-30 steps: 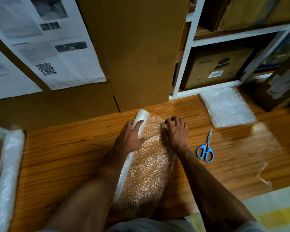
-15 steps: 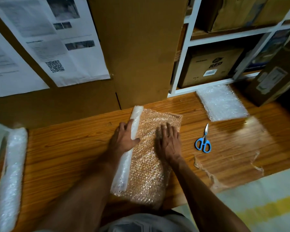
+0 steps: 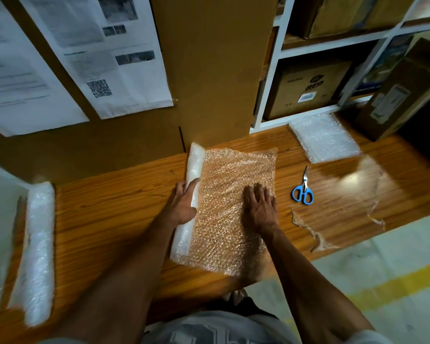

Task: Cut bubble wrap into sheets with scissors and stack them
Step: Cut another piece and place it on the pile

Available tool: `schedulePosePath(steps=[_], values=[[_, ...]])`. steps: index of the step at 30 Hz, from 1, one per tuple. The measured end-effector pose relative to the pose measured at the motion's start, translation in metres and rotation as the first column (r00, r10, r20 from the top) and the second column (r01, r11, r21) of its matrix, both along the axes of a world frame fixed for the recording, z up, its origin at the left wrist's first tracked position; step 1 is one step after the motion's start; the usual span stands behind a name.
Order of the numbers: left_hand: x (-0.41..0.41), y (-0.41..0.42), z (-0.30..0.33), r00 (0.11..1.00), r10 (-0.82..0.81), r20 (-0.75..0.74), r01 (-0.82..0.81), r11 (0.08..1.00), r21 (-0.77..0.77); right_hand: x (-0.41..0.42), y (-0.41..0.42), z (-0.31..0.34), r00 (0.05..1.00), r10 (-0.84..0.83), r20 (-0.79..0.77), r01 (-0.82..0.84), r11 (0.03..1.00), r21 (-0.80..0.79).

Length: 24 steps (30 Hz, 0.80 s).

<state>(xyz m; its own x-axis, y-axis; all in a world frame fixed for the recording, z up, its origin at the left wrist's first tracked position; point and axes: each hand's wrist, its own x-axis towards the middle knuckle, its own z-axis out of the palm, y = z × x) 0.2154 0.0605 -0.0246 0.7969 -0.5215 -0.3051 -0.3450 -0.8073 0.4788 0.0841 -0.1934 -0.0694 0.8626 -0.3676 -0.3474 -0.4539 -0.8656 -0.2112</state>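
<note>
Your left hand (image 3: 184, 203) is gripping the bubble wrap roll (image 3: 188, 202) near the middle of the counter (image 3: 104, 219), keeping it from rolling. Your right hand (image 3: 260, 207) is lying flat, fingers spread, pressing down the unrolled stretch (image 3: 233, 194) so it is staying smooth for a cut. The scissors (image 3: 302, 191) are waiting just beside that hand, and the stack of cut sheets (image 3: 325, 137) is sitting toward the counter's far right corner. A second roll (image 3: 35, 252) at the left edge is blurring; your forearms are hiding the wrap's near edge.
</note>
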Motion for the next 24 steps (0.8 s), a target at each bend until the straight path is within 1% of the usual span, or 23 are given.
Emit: schedulePosePath(steps=[2,4,6,9,17,20,22,24], values=[[-0.007,0.001,0.002,0.999,0.031,0.026,-0.032,0.999,0.019,-0.006,0.013,0.005,0.999,-0.021,0.044,0.021,1.000,-0.002],[-0.017,0.000,0.005,0.996,0.078,0.033,-0.081,0.994,0.073,-0.018,0.036,0.009,0.996,-0.019,0.091,0.018,1.000,0.013],[-0.026,-0.001,0.005,0.997,0.062,0.046,-0.069,0.987,0.145,-0.034,0.060,0.007,0.991,-0.034,0.128,0.031,0.999,0.027],[-0.035,0.002,0.003,0.998,0.008,0.058,-0.020,0.977,0.210,-0.048,0.074,-0.001,0.993,-0.060,0.101,0.059,0.998,0.011],[-0.032,0.026,0.009,1.000,-0.028,0.002,0.027,0.970,0.241,-0.046,0.052,-0.005,0.998,-0.047,0.036,0.047,0.999,0.024],[-0.034,0.032,0.011,1.000,-0.008,-0.001,0.008,0.962,0.273,-0.047,0.059,0.001,0.993,-0.076,0.085,0.074,0.997,0.036],[-0.035,0.034,0.011,1.000,-0.001,0.004,0.000,0.964,0.265,-0.051,0.067,0.001,0.987,-0.090,0.134,0.087,0.996,0.029],[-0.036,0.037,0.010,0.999,-0.008,0.032,0.000,0.968,0.250,-0.056,0.074,-0.004,0.986,-0.085,0.141,0.082,0.996,0.025]])
